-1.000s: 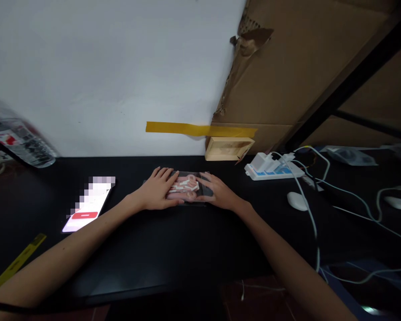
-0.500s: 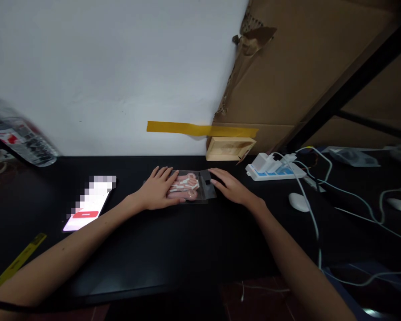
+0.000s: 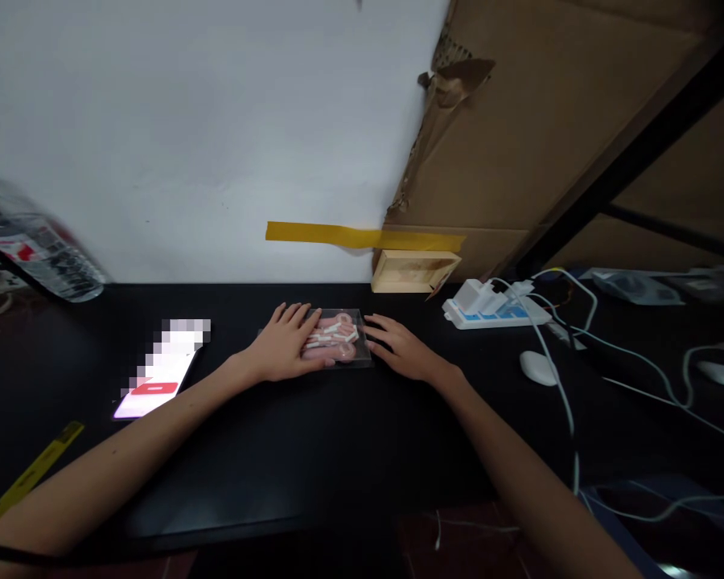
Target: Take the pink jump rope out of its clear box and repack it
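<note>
Hands: two; the left hand (image 3: 283,346) lies flat over the pack's left part, fingers loosely spread, gripping nothing; the right hand (image 3: 401,350) has its fingers extended and parted, tips at the pack's right edge
Clear pack (image 3: 362,361): one, flat on the black table (image 3: 247,450), between the hands; inside, pink and white pieces (image 3: 338,331), too small to count
Wooden box (image 3: 381,281): one, shallow, far side; contents unclear
Bottle (image 3: 54,257): one, clear, far left, tilted
Phone (image 3: 160,374): one, left, screen lit
Power strip (image 3: 510,322): one, right, holding several white plugs
</note>
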A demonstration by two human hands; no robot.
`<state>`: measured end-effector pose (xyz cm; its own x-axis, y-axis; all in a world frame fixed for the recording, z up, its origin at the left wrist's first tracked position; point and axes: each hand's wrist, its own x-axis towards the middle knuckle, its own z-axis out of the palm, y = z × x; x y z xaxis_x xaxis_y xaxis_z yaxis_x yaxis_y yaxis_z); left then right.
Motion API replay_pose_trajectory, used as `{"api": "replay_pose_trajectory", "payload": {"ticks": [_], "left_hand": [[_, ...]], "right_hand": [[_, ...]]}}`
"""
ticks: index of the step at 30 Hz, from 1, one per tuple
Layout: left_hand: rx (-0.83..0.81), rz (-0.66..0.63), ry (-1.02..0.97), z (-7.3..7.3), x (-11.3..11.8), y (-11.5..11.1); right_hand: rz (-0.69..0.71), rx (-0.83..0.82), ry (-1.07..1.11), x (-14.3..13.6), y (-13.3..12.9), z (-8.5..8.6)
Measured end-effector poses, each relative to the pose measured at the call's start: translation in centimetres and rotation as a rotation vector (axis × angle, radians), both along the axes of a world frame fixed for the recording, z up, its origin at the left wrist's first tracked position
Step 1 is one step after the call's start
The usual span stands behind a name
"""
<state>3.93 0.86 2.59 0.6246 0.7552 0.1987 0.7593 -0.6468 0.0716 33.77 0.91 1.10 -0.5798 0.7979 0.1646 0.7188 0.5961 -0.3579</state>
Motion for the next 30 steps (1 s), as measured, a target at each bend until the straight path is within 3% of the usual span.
{"api": "replay_pose_trajectory", "payload": {"ticks": [9, 16, 30], "left_hand": [[-0.016, -0.052, -0.018, 0.6, -0.1, 0.1], [-0.002, -0.065, -0.026, 1.0, -0.1, -0.1], [0.012, -0.051, -0.046, 1.0, -0.1, -0.2]], "right_hand": [[-0.020, -0.021, -0.014, -0.1, -0.1, -0.3], [-0.131, -0.073, 0.023, 1.3, 0.6, -0.1], [-0.116, -0.034, 0.185, 0.6, 0.4, 0.3]]}}
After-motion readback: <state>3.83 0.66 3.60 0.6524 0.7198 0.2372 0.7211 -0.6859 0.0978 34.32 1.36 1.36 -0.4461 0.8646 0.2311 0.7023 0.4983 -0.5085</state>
